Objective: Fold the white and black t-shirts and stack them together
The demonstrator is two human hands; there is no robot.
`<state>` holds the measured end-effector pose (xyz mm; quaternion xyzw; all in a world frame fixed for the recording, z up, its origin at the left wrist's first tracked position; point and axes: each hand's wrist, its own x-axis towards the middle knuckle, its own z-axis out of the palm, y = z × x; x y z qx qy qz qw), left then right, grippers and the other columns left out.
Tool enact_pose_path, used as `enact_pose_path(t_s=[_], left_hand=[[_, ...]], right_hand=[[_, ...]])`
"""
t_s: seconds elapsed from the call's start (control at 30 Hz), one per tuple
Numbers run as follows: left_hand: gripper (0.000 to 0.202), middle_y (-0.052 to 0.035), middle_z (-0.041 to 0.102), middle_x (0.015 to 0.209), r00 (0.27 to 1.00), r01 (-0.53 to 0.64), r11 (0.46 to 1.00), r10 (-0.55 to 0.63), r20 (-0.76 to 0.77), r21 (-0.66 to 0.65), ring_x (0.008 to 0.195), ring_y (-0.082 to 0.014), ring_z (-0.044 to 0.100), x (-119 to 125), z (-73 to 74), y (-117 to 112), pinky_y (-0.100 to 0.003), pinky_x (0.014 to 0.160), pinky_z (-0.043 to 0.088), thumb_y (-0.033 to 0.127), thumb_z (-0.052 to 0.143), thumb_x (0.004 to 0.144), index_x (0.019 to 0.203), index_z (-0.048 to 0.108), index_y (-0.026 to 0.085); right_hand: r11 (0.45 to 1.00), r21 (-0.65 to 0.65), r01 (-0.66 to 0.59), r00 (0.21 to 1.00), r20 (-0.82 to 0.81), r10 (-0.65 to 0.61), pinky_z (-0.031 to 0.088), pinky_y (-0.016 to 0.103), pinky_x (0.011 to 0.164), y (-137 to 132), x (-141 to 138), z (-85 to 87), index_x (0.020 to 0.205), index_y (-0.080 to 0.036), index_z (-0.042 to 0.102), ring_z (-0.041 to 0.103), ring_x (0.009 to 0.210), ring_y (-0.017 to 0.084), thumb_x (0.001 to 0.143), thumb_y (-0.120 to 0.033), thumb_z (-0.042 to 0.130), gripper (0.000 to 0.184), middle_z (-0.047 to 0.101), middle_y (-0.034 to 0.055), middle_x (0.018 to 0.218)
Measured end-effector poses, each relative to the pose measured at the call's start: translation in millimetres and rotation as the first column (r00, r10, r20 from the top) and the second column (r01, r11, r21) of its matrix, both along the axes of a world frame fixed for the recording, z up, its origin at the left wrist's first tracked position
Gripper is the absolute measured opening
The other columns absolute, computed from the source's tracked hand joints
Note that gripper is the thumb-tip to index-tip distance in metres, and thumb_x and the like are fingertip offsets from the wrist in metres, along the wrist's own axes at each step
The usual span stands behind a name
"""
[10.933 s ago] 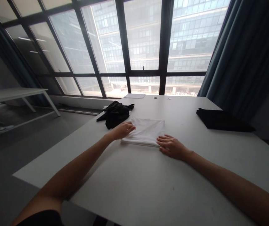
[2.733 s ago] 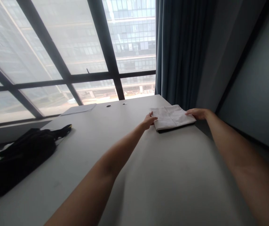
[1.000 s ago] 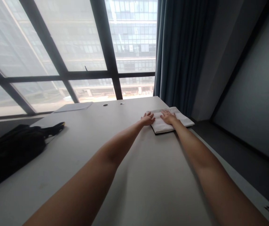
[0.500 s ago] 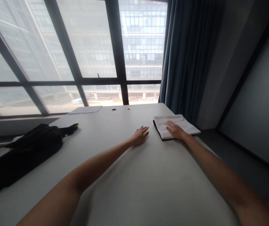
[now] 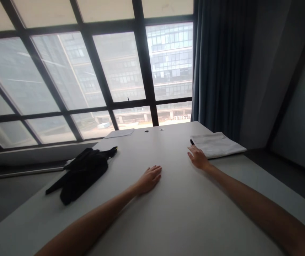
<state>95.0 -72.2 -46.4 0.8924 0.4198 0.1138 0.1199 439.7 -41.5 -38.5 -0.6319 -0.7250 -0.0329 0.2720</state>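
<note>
A folded white cloth (image 5: 218, 145) lies at the right edge of the white table (image 5: 179, 213), on top of a folded black one whose corner just shows. My right hand (image 5: 198, 158) rests flat on the table right in front of that stack, fingers stretched out, holding nothing. My left hand (image 5: 149, 179) lies flat and open on the bare tabletop, further left and nearer to me. A crumpled black garment (image 5: 83, 172) sits near the table's left edge, well away from both hands.
A sheet of paper (image 5: 120, 133) lies at the far end of the table by two small cable holes (image 5: 154, 130). Large windows stand behind it. A blue curtain (image 5: 219, 67) hangs at the right, past the table's edge.
Both hands have drawn back toward me. My right hand has come off the white cloth onto the table, and my left has slid further from the stack. The view has tilted up and left.
</note>
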Motion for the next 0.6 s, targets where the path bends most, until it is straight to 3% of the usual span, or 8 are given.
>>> enact_pose_path(t_s=[0.13,0.3,0.4,0.6], left_hand=[[0.057,-0.0067,0.034,0.162,0.998,-0.036,0.999,0.037,-0.049,0.031,0.152,-0.0250,0.025,-9,3.7,-25,-0.047,0.125,0.016,0.047,0.034,0.103,0.154,0.042,0.024],[0.058,-0.0063,0.033,0.163,0.995,-0.057,0.998,0.060,-0.075,0.041,0.153,-0.0232,0.024,-2,5.8,-32,-0.045,0.125,0.016,0.046,0.034,0.103,0.157,0.036,0.024],[0.060,-0.0084,0.031,0.164,0.993,-0.077,0.995,0.082,-0.089,0.055,0.153,-0.0241,0.022,0,3.4,-30,-0.044,0.125,0.017,0.047,0.034,0.102,0.157,0.035,0.020],[0.059,-0.0090,0.030,0.164,0.990,-0.074,0.995,0.081,-0.120,0.060,0.153,-0.0255,0.023,0,3.8,-29,-0.045,0.124,0.018,0.046,0.034,0.103,0.156,0.036,0.020]], right_hand=[[0.987,-0.110,-0.118,0.992,-0.050,0.113,0.028,0.046,0.118,-18,-67,-11.4,0.148,-0.015,0.048,0.032,0.149,0.026,0.102,-0.035,0.038,0.051,0.038,0.0174,0.159],[0.949,-0.261,-0.176,0.983,0.008,0.185,0.018,0.060,0.119,-40,-129,-23.2,0.150,-0.017,0.045,0.025,0.151,0.032,0.103,-0.043,0.036,0.055,0.032,0.0189,0.162],[0.952,-0.249,-0.181,0.980,0.030,0.194,0.015,0.060,0.119,-47,-144,-25.9,0.149,-0.015,0.047,0.026,0.151,0.034,0.102,-0.042,0.039,0.054,0.032,0.0195,0.162],[0.963,-0.119,-0.240,0.968,-0.109,0.227,0.028,0.037,0.120,-54,-141,-23.3,0.150,-0.011,0.046,0.037,0.146,0.023,0.094,-0.010,0.035,0.057,0.041,0.0147,0.158]])
